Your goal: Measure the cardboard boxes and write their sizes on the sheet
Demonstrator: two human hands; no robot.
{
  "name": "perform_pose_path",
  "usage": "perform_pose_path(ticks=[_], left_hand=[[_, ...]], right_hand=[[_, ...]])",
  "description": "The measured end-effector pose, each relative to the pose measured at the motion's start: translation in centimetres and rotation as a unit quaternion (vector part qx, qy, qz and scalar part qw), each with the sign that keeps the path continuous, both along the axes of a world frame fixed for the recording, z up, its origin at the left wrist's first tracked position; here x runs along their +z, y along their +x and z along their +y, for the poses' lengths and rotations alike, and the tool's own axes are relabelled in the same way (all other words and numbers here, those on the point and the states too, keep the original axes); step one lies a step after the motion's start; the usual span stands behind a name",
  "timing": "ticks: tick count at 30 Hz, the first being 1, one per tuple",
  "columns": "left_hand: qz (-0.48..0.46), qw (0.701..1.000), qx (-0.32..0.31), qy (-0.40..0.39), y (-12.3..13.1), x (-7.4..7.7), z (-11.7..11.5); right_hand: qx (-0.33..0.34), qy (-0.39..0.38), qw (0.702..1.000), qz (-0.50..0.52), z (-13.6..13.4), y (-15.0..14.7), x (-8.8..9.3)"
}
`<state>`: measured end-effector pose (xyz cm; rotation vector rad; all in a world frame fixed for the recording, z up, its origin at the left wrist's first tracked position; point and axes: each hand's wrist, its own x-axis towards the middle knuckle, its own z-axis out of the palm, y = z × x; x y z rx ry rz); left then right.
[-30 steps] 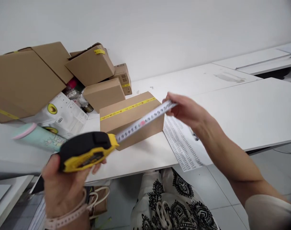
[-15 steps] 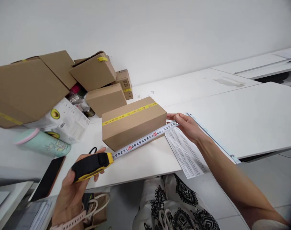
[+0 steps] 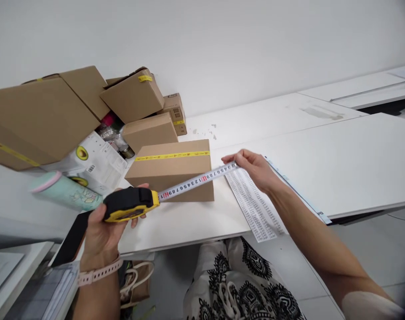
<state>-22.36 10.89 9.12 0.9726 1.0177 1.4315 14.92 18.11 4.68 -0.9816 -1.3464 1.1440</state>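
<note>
My left hand [image 3: 105, 224] is closed round a black and yellow tape measure [image 3: 131, 204]. The white blade [image 3: 192, 182] is drawn out to the right, and my right hand [image 3: 252, 166] pinches its free end. The blade hangs above the desk, in front of a brown cardboard box [image 3: 176, 173] sealed with yellow tape. The box stands turned with its long side towards me; neither hand clearly touches it. Below my right hand lies a printed sheet of number rows [image 3: 256, 206].
Several cardboard boxes [image 3: 132, 98] are piled at the back left. Near them are a white avocado-print carton [image 3: 92, 155], a mint tumbler [image 3: 69, 191] lying tilted and a dark phone-like slab [image 3: 71, 238]. A pale blue strip [image 3: 295, 191] runs along the sheet on the white desk [image 3: 322, 160].
The box has turned so its front faces me more squarely. The blade is shorter between my hands and lifted off the box edge. My right hand has moved left, still pinching the end.
</note>
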Motion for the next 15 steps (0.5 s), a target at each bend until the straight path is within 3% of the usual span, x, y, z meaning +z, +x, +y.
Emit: perform_pose_path(ticks=[6,10,15], left_hand=[[0.08,0.997,-0.014,0.013,-4.0,-3.2,-1.4],[0.063,0.998,-0.011,0.019,-6.2,-4.8,-0.1],[0.025,0.999,-0.016,-0.021,-6.9,-7.0,2.6]], right_hand=[[0.042,-0.036,0.997,-0.056,-4.5,-1.5,-6.0],[0.032,-0.009,0.997,-0.076,-5.1,-3.7,-7.2],[0.017,-0.013,0.998,-0.053,-3.8,-5.3,-8.6]])
